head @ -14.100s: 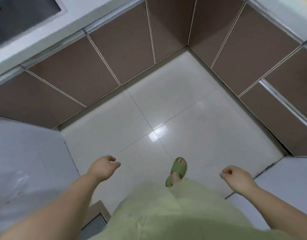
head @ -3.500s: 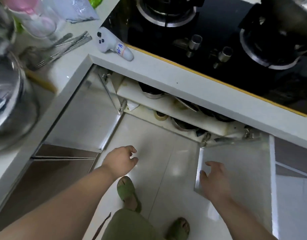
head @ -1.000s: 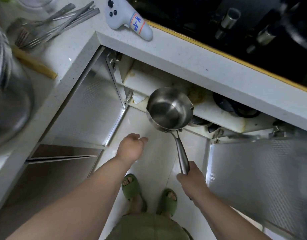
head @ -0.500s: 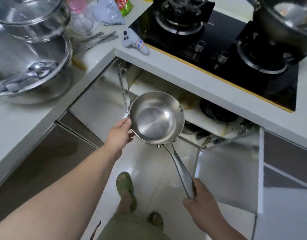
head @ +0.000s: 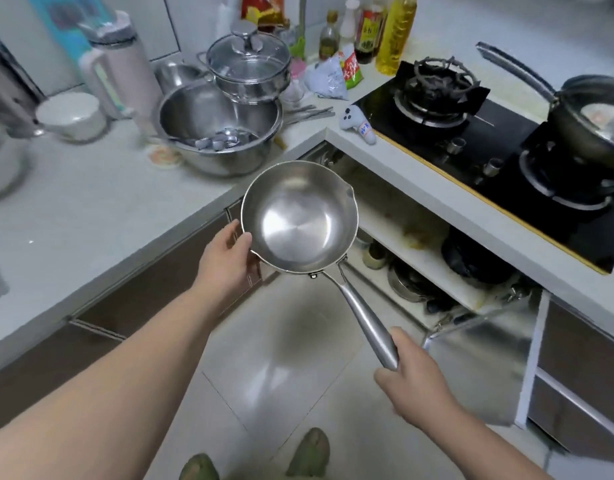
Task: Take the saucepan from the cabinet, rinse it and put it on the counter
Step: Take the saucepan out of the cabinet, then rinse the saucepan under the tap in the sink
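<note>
The steel saucepan point(head: 298, 218) is empty and held level above the floor, in front of the open cabinet point(head: 416, 237) under the stove. My right hand point(head: 411, 382) is shut on the end of its long handle. My left hand point(head: 225, 261) cups the pan's left rim and wall, thumb on the rim. The pale counter point(head: 73, 209) lies to the left. Both cabinet doors stand open; dark pans and lids lie on its shelves.
On the counter stand a large steel bowl point(head: 222, 133) with utensils, a lidded glass-top pot point(head: 250, 69), a pink thermos point(head: 121, 74) and a white bowl point(head: 71, 116). The black gas stove point(head: 499, 157) carries a dark pan point(head: 589, 123). Oil bottles point(head: 395, 29) line the wall.
The saucepan has come out of the cabinet and risen. My left hand went from free to holding its rim. The view has lifted toward the counter.
</note>
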